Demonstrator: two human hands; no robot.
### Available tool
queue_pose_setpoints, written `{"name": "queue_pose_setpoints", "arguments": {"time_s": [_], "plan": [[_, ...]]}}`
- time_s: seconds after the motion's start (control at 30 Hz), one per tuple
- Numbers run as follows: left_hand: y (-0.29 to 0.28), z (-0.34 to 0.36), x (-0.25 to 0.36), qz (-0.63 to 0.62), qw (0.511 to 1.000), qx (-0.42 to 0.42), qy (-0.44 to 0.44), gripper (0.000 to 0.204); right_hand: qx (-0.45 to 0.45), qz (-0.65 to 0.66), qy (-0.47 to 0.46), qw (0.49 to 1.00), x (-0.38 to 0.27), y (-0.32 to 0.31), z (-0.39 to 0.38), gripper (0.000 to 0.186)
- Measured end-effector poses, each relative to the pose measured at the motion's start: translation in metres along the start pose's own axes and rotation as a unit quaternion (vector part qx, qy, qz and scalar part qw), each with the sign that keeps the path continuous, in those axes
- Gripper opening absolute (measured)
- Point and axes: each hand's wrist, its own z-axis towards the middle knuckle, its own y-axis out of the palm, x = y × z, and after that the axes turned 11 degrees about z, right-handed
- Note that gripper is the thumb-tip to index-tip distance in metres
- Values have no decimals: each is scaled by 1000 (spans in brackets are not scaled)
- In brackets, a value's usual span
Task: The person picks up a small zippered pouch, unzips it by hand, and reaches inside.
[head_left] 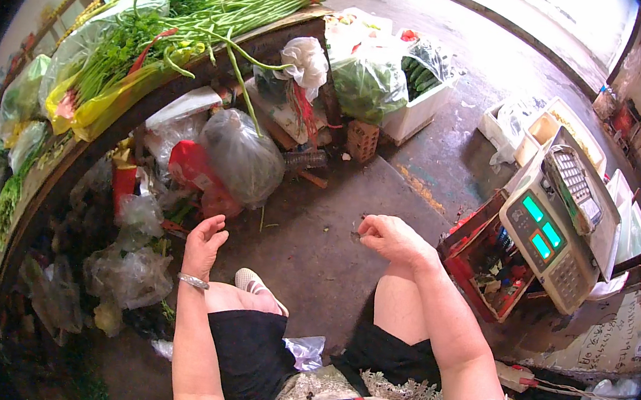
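Note:
My left hand (205,244), with a silver bangle at the wrist, hovers above my left knee. Its fingers are loosely bent, thumb apart, and nothing is in it. Close to it hang a red plastic bag (197,171) and a full grey plastic bag (244,157) under the stall table. Over my right knee my right hand (396,239) is closed, fingertips pinched together and pointing left. A tiny dark speck shows at those fingertips, too small to name. Both hands are apart from each other, over the dark floor (313,234).
Long beans (254,17) and leafy greens lie on the curved stall table at left. A digital scale (547,232) stands at right above a red box (494,269) of small items. Cucumbers (420,74) fill a white crate beyond a brick (362,140). Crumpled clear bags (129,270) lie at lower left.

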Motion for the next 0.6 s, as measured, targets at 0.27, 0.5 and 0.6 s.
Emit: {"name": "queue_pose_setpoints", "arguments": {"time_s": [0.27,0.5,0.6], "plan": [[0,-1,1,-3,1000,-3,1,38,7,7,-11,1000,4,2,-1,25],[0,0,-1,-7,1000,-5,2,38,6,2,-6,1000,2,1,0,24],[0,0,0,-5,1000,-5,3,38,10,-1,-9,1000,0,1,0,24]]}}
